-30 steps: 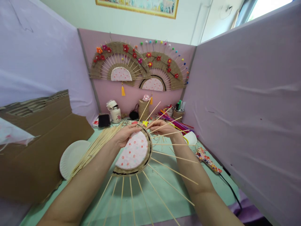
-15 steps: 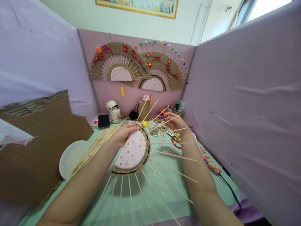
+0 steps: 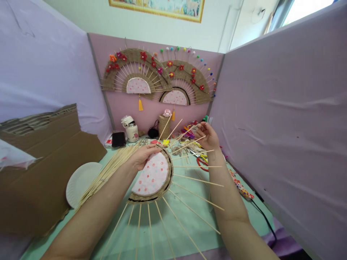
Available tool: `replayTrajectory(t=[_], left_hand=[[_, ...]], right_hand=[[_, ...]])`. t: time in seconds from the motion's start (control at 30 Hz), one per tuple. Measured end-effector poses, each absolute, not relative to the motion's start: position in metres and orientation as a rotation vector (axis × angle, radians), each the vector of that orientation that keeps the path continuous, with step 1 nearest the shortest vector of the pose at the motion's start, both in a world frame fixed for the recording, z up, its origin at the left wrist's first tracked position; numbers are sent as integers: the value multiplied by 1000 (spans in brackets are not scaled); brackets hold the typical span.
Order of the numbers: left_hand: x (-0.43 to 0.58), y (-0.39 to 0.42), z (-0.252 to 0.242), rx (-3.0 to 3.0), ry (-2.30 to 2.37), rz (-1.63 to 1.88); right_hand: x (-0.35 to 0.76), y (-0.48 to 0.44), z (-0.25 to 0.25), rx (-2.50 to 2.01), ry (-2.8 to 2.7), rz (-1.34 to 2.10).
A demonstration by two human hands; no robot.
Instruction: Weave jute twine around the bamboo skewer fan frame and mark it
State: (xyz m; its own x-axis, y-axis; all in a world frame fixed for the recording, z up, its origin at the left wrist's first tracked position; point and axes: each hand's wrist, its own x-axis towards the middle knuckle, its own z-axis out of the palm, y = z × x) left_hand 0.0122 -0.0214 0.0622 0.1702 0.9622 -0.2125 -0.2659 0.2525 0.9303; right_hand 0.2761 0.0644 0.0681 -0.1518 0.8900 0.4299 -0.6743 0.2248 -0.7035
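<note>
My left hand (image 3: pixel 145 156) grips the upper end of a half-round fan base (image 3: pixel 153 173), thumb on its face. Pink dotted cloth covers the base, and twine with a dark band edges its curve. Thin bamboo sticks (image 3: pixel 199 180) fan out from that curve to the right and downward. Raised at the right, my right hand (image 3: pixel 208 137) has its fingers bent and drawn together beside the tips of the upper sticks. Whatever those fingers may pinch is too small to make out.
A bundle of loose sticks (image 3: pixel 108 171) and a white paper plate (image 3: pixel 81 184) lie left, beside cardboard (image 3: pixel 48 173). Behind are a bottle (image 3: pixel 131 130), a twine spool (image 3: pixel 165 126) and red-handled scissors (image 3: pixel 202 164). Two finished fans (image 3: pixel 138 54) hang on the back panel.
My right hand has moved slightly up and to the right, and its fingers have curled in more. My left hand keeps its hold on the fan base, which stays nearly still.
</note>
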Motion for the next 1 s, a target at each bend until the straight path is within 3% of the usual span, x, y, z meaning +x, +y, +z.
replayTrajectory(t=[0.23, 0.5, 0.8, 1.0], left_hand=[[4, -22, 70, 859, 973, 1112], [-24, -12, 81, 898, 939, 1329], [-14, -12, 78, 813, 770, 1530], [-6, -15, 73, 766, 716, 1381]], right_hand=[[279, 85, 50, -524, -985, 1467], [255, 76, 36, -870, -1508, 1511], [247, 64, 38, -776, -2249, 1391], [248, 64, 39, -695, -2459, 1396]])
